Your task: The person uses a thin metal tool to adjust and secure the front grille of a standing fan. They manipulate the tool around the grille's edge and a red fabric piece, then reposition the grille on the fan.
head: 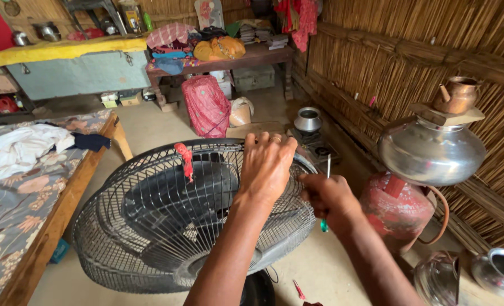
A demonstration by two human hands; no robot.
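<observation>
Reed walls (376, 62) ringed the dirt floor where the fan (167, 221) stood before me; my left hand (266, 164) curled over its far rim, my right hand (328, 198) clenched a screwdriver (326, 192).

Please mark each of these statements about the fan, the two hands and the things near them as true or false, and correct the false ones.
1. The left hand grips the top rim of the black fan grille. True.
2. The right hand holds a hammer. False: it holds a thin screwdriver with a green handle end, at the grille's edge.
3. A red strip of cloth is tied on the grille. True.
4. The red gas cylinder stands to the left of the fan. False: it stands to the right, beneath a steel pot.
5. A copper kettle sits above the steel pot. True.
</observation>
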